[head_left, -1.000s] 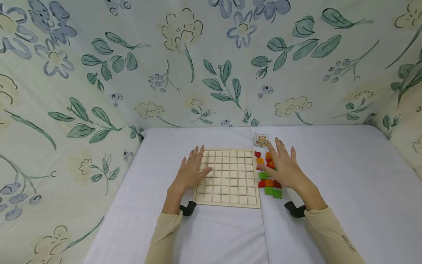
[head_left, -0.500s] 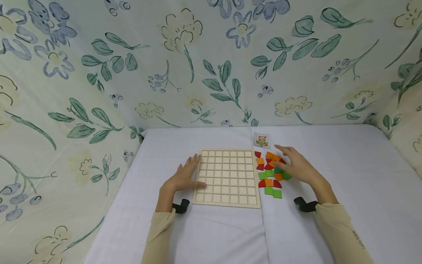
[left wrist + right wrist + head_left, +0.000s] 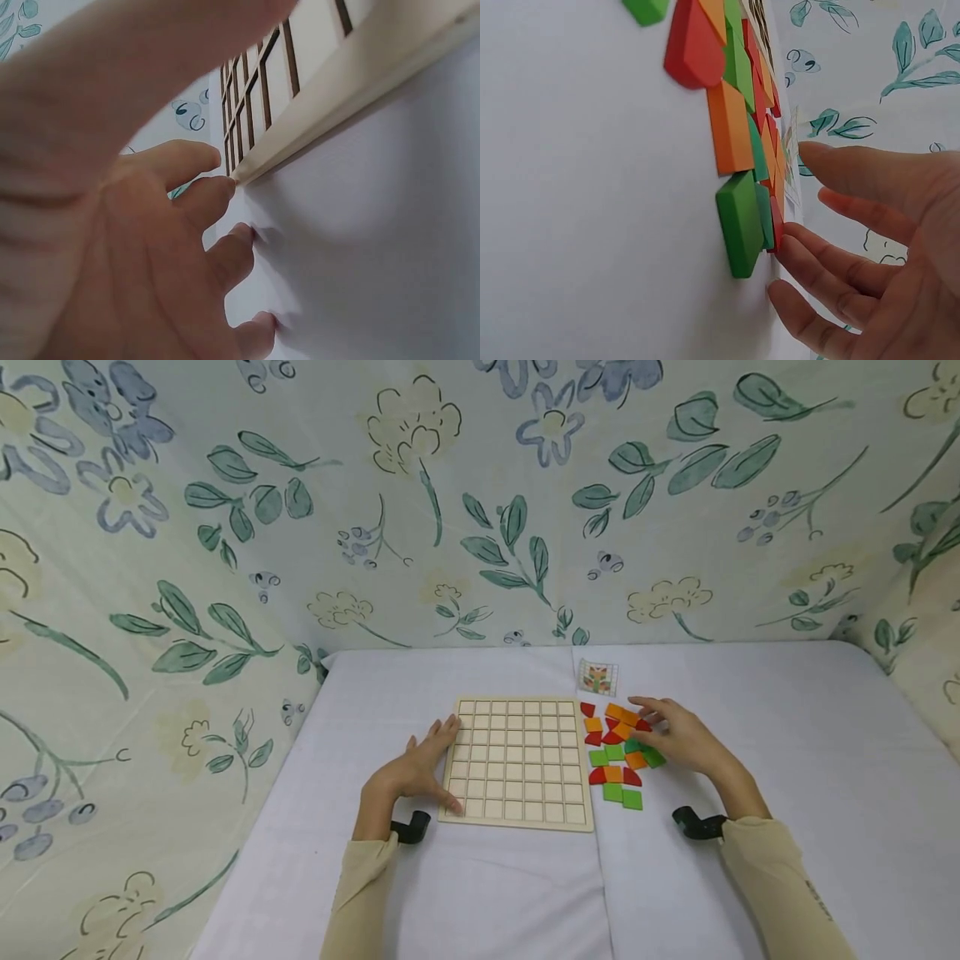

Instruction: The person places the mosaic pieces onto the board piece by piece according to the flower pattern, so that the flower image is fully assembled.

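Observation:
A square wooden grid board (image 3: 523, 772) lies on the table with bare cells. My left hand (image 3: 408, 772) spreads along its left side, thumb over the near left corner and fingertips at the far part of that edge. In the left wrist view, some fingertips (image 3: 262, 319) touch the cloth beside the board. Coloured tiles cluster right of the board: orange (image 3: 612, 774), red (image 3: 632, 777), light green (image 3: 632, 799) and dark green (image 3: 737, 225). My right hand (image 3: 686, 743) hovers at the cluster's right edge, fingers loosely bent, fingertips close to a red tile, nothing gripped.
A small printed pattern card (image 3: 598, 677) lies beyond the tiles, near the back edge. White cloth (image 3: 810, 735) covers the table. Floral fabric (image 3: 480, 527) hangs behind it and at the sides. Black wrist mounts (image 3: 411, 828) sit below both hands.
My left hand has drawn back left from over the board, its thumb sliding down to the near corner. My right hand has shifted right, uncovering tiles it hid. Board and tiles stay put.

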Available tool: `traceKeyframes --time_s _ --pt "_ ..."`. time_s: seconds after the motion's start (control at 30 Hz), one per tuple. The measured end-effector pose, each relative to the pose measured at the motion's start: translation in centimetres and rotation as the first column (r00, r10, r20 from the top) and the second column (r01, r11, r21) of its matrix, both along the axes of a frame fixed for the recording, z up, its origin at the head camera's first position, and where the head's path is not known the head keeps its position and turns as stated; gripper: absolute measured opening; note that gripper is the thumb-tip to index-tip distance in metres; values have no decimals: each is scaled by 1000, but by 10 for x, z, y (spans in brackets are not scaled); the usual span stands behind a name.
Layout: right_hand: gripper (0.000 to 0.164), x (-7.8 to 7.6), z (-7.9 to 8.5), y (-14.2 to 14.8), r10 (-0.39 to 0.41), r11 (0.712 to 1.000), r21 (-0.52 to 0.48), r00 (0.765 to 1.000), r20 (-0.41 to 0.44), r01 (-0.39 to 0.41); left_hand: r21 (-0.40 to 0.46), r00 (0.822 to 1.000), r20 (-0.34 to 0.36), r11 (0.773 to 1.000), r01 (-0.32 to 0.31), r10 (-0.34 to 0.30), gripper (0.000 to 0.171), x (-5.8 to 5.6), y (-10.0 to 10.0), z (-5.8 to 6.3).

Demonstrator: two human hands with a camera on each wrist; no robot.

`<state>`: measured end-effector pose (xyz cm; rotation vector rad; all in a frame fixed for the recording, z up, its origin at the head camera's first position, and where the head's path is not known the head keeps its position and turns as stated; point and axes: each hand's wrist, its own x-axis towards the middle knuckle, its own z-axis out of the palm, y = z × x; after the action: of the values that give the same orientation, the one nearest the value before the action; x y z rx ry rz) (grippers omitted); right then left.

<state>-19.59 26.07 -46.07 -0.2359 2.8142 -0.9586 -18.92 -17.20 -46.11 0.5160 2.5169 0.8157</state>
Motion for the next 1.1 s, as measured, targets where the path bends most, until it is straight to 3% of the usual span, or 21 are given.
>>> traceKeyframes --time_s 0.57,1.1 --pt "44 -4 -11 3 -85 996 -20 996 9 85 -103 1000 7 995 12 -12 154 -1 -7 -1" --pt "36 -4 -22 22 -163 984 -63 984 71 168 -124 999 13 992 38 -37 156 2 -2 -3"
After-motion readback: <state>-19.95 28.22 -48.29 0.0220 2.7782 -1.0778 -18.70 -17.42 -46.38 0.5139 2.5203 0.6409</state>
